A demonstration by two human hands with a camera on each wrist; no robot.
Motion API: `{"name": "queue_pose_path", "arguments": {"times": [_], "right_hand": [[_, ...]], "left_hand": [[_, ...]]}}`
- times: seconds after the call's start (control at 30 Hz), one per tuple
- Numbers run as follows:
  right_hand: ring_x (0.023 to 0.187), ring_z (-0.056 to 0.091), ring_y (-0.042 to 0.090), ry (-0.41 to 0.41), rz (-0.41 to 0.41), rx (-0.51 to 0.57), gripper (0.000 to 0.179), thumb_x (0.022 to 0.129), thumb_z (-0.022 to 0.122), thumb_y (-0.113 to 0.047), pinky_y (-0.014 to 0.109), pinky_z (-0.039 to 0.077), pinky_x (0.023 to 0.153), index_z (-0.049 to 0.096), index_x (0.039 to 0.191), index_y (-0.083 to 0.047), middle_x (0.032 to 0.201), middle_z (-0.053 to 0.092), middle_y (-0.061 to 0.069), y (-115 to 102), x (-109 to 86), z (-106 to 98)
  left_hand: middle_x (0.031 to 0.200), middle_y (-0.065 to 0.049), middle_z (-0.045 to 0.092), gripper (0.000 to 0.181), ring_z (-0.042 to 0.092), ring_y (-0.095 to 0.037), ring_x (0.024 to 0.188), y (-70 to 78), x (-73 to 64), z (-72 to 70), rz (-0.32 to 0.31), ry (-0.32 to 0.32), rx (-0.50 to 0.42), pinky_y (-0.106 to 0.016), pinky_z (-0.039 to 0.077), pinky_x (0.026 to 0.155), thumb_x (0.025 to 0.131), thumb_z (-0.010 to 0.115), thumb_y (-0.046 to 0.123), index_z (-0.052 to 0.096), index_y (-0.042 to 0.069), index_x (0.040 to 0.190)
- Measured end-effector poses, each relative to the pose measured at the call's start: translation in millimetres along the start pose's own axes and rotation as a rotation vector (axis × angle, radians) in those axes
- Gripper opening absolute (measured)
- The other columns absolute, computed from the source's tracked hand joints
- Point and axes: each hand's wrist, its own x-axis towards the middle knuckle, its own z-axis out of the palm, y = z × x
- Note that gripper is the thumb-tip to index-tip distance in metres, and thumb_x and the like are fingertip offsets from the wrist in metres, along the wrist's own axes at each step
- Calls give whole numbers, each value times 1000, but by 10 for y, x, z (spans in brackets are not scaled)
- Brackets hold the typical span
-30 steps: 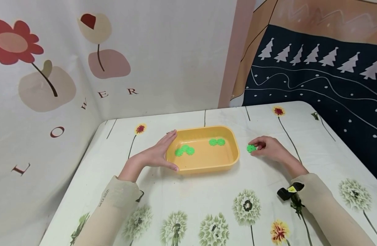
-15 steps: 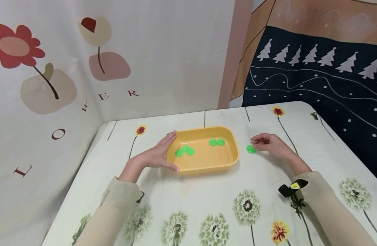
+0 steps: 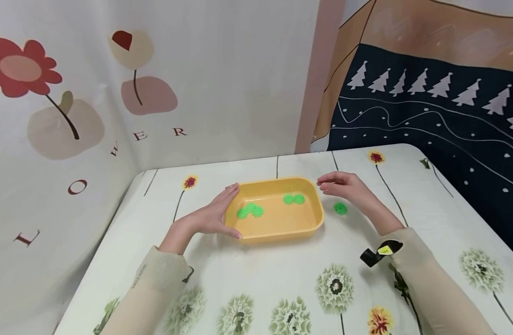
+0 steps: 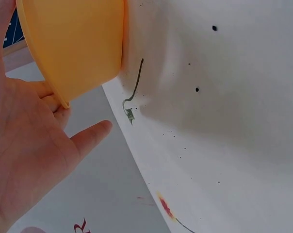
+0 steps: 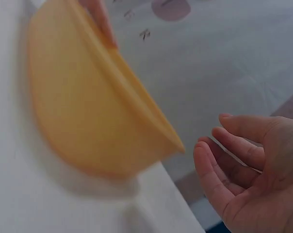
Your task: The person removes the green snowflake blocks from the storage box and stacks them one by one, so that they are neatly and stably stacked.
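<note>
A yellow plastic basin (image 3: 281,224) stands on the table. At its left end my left hand (image 3: 210,216) grips it, thumb at the near rim and fingers at the far rim; in the left wrist view, fingertips (image 4: 61,115) show at the rim. Two clusters of green notched plastic discs lie inside, one cluster (image 3: 249,210) at left and one pair (image 3: 294,199) at back right. A separate green disc (image 3: 340,208) lies on the tablecloth to the right. Above and left of that disc, beside the basin's right rim, my right hand (image 3: 344,186) hovers with loosely bent fingers and holds nothing.
A white flowered cloth (image 3: 277,265) covers the table. Behind it hang a pale flower-print curtain (image 3: 235,83) and a dark tree-print cloth (image 3: 428,116). A black strapped device (image 3: 377,254) sits at my right wrist.
My right hand has let go of the single green disc, then lifted and moved left toward the basin. That disc stays on the cloth. The left hand keeps its place on the basin.
</note>
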Motion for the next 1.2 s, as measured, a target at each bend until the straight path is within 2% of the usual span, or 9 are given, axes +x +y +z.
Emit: {"name": "queue_pose_path", "arguments": {"times": [0.13, 0.27, 0.37, 0.5, 0.6, 0.8, 0.9, 1.03, 1.2], "right_hand": [[103, 66, 7, -66, -26, 72, 42, 97, 67, -28, 22, 55, 93, 62, 130, -3, 132, 63, 19, -161, 80, 222], [114, 66, 23, -185, -48, 184, 38, 98, 64, -17, 38, 53, 101, 60, 131, 2, 136, 58, 26, -289, 184, 513], [120, 63, 32, -255, -53, 248, 37, 99, 61, -10, 42, 51, 103, 57, 132, 7, 138, 55, 30, -353, 277, 783], [127, 58, 37, -343, -1, 261, 41, 101, 58, -15, 43, 50, 106, 54, 137, 6, 142, 52, 26, -377, 391, 1138], [132, 53, 36, -378, 59, 229, 44, 103, 55, -21, 45, 46, 110, 51, 139, 3, 145, 51, 22, -368, 440, 1315], [132, 53, 31, -398, 52, 129, 43, 103, 54, -23, 45, 44, 112, 52, 137, 3, 141, 54, 19, -345, 433, 1443], [131, 55, 29, -476, 26, 107, 40, 103, 54, -21, 42, 46, 111, 53, 136, 2, 142, 55, 17, -326, 414, 1476], [133, 53, 28, -591, -53, 39, 39, 102, 55, -18, 40, 47, 110, 54, 137, 0, 143, 56, 15, -316, 387, 1494], [136, 51, 26, -712, -138, -26, 40, 101, 57, -17, 39, 42, 114, 53, 139, -3, 142, 57, 12, -330, 367, 1521]], "left_hand": [[169, -11, -7, 135, -6, -36, 156, -18, -18, 11, 3, 1, 8, -61, 11, 124, 69, 86, 55, 1, 2, 160], [170, -10, -8, 134, -7, -36, 156, -25, -6, 1, 5, -1, 8, -61, 11, 124, 70, 85, 56, 1, 4, 160], [170, -10, -7, 134, -6, -36, 156, -23, -1, -9, 2, 2, 7, -61, 11, 124, 69, 86, 55, 1, 4, 160], [170, -9, -6, 134, -5, -35, 157, -15, -14, 14, -18, -1, 2, -60, 12, 124, 69, 86, 56, 2, 5, 160], [170, -8, -7, 135, -5, -34, 157, -15, -25, 41, -31, -9, 1, -60, 13, 124, 69, 85, 58, 2, 6, 161], [170, -8, -6, 134, -4, -34, 157, -1, -42, 25, -34, 9, 5, -60, 14, 123, 68, 86, 56, 3, 6, 161], [170, -8, -6, 135, -4, -34, 157, -13, -41, 28, -31, 11, 6, -61, 13, 123, 67, 86, 58, 3, 5, 161], [170, -8, -6, 135, -5, -35, 157, -17, -24, 33, -25, 10, 10, -61, 13, 123, 67, 85, 59, 3, 5, 161], [170, -7, -7, 134, -4, -35, 157, -31, -20, 32, -28, 15, 6, -64, 14, 122, 68, 84, 60, 3, 6, 161]]}}
